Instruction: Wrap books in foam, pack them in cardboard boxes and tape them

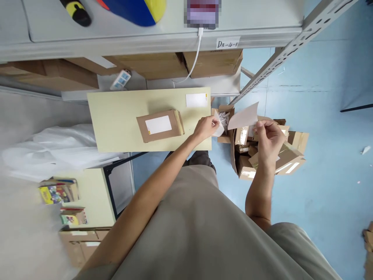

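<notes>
Head view: your right hand [268, 136] pinches the white sheet [244, 116] at its right end, the sheet's long axis running toward 10 o'clock from your fingertips. Your left hand [206, 126] pinches a small white piece [219, 128] just beside the sheet's far end. At 9 o'clock the labelled box [160, 126] lies on the table [116, 116], nearer your left hand.

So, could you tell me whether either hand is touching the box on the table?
No, the left hand holds a paper scrap and the right hand a white sheet, both clear of the box.
</notes>
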`<state>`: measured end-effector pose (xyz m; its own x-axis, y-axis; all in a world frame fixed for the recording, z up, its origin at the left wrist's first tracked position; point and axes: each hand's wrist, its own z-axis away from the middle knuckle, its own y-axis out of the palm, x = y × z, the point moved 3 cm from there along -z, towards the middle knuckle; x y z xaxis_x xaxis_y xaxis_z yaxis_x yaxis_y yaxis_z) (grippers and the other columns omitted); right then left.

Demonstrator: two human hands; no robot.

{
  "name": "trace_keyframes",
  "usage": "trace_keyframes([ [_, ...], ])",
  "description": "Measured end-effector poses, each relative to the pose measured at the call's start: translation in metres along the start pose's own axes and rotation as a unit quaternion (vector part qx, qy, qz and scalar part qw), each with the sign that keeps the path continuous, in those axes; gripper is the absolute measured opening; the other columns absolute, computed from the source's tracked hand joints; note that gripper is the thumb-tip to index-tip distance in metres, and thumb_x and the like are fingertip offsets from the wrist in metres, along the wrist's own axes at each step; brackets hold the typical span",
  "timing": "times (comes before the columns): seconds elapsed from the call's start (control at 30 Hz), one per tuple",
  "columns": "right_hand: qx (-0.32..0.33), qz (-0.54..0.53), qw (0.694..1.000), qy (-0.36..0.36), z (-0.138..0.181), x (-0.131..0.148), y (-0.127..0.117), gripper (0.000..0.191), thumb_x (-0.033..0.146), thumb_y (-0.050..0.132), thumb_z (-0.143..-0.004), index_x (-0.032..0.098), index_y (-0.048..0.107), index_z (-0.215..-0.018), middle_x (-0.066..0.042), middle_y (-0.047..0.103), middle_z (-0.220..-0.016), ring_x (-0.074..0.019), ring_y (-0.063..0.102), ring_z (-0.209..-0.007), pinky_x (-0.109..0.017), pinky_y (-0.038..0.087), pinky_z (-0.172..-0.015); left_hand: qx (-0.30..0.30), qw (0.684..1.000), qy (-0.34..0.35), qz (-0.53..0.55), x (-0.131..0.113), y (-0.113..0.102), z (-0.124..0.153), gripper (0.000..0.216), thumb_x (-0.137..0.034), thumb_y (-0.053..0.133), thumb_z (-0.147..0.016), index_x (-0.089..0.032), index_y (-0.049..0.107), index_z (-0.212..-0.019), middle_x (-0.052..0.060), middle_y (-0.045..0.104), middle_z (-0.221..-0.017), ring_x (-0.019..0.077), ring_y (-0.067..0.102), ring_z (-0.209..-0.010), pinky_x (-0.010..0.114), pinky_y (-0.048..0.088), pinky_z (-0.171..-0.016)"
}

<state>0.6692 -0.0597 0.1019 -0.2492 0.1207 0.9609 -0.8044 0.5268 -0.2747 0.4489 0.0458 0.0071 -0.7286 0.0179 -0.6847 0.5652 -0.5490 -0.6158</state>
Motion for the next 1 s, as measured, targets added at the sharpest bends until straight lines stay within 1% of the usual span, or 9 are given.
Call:
trace_keyframes([
  [0.1,-0.01,0.001,1.0,0.007,-0.004,-0.003,-0.003,0.045,0.066,0.081,-0.099,0.023,0.073,-0.094,-0.001,0.071,-0.081,-0.0179,0.068,-0.076,-0.037,0.06,-0.078,0.002,1.0,-0.002,0.012,-0.013,0.007,-0.013,0.02,-0.028,0.067,-0.108,-0.024,0.086,-0.112,0.007,0.088,-0.123,0.026,0.082,-0.113,0.033,0.061,-0.103],
  [0.27,-0.014,0.002,1.0,0.021,-0.013,-0.004,-0.006,0.046,0.068,0.08,-0.098,0.023,0.072,-0.093,-0.001,0.071,-0.083,-0.0179,0.067,-0.076,-0.036,0.059,-0.078,0.03,0.999,-0.019,-0.016,-0.019,0.026,-0.036,0.02,-0.026,0.067,-0.108,-0.024,0.088,-0.11,0.009,0.087,-0.123,0.0295,0.08,-0.117,0.036,0.06,-0.102],
  [0.43,-0.019,0.009,0.999,0.03,-0.017,0.001,-0.007,0.046,0.069,0.078,-0.099,0.023,0.071,-0.093,-0.001,0.069,-0.083,-0.0182,0.067,-0.077,-0.035,0.058,-0.076,0.075,0.994,0.004,-0.085,-0.025,0.048,-0.056,0.026,-0.017,0.063,-0.104,-0.022,0.088,-0.111,0.012,0.087,-0.122,0.0316,0.079,-0.117,0.039,0.059,-0.1],
  [0.53,-0.014,0.011,0.999,0.037,-0.017,0.002,-0.007,0.044,0.066,0.077,-0.101,0.024,0.071,-0.094,-0.001,0.069,-0.084,-0.018,0.067,-0.079,-0.034,0.058,-0.077,0.091,0.986,0.027,-0.134,-0.032,0.057,-0.065,0.029,-0.019,0.06,-0.106,-0.017,0.088,-0.115,0.018,0.085,-0.124,0.0337,0.078,-0.117,0.042,0.058,-0.102],
  [0.67,-0.009,0.005,0.999,0.054,-0.015,0.002,-0.007,0.043,0.066,0.078,-0.101,0.024,0.072,-0.094,-0.001,0.07,-0.085,-0.018,0.066,-0.079,-0.034,0.058,-0.077,0.104,0.98,0.056,-0.158,-0.038,0.063,-0.076,0.03,-0.022,0.059,-0.108,-0.014,0.086,-0.117,0.019,0.084,-0.126,0.0348,0.077,-0.12,0.043,0.058,-0.103],
  [0.77,-0.013,-0.006,0.998,0.055,-0.015,0.001,-0.007,0.043,0.066,0.08,-0.099,0.024,0.073,-0.093,0.0,0.069,-0.084,-0.0174,0.065,-0.078,-0.034,0.057,-0.077,0.083,0.988,0.025,-0.13,-0.032,0.058,-0.08,0.026,-0.021,0.062,-0.106,-0.017,0.085,-0.118,0.016,0.085,-0.127,0.033,0.078,-0.121,0.041,0.058,-0.105],
  [0.83,-0.011,-0.006,0.999,0.052,-0.016,0.001,-0.007,0.042,0.065,0.08,-0.1,0.024,0.073,-0.093,0.0,0.068,-0.084,-0.0171,0.065,-0.078,-0.033,0.056,-0.077,0.06,0.995,0.001,-0.08,-0.021,0.049,-0.08,0.023,-0.019,0.064,-0.105,-0.02,0.084,-0.115,0.013,0.086,-0.124,0.03,0.079,-0.118,0.039,0.058,-0.105],
  [0.93,0.004,0.006,0.999,0.05,-0.018,-0.002,-0.004,0.042,0.064,0.078,-0.101,0.023,0.073,-0.094,0.0,0.068,-0.084,-0.0171,0.064,-0.077,-0.032,0.055,-0.076,0.029,0.999,-0.035,0.021,0.004,0.028,-0.068,0.017,-0.018,0.067,-0.103,-0.023,0.082,-0.109,0.009,0.087,-0.12,0.0253,0.08,-0.112,0.037,0.06,-0.104],
  [1.0,0.025,0.011,0.998,0.05,-0.019,-0.004,0.003,0.042,0.065,0.077,-0.102,0.023,0.073,-0.094,0.0,0.069,-0.085,-0.0171,0.064,-0.077,-0.032,0.055,-0.076,0.002,0.994,-0.061,0.092,0.023,0.008,-0.053,0.012,-0.02,0.07,-0.1,-0.023,0.08,-0.106,0.009,0.086,-0.116,0.0233,0.081,-0.109,0.036,0.061,-0.103],
])
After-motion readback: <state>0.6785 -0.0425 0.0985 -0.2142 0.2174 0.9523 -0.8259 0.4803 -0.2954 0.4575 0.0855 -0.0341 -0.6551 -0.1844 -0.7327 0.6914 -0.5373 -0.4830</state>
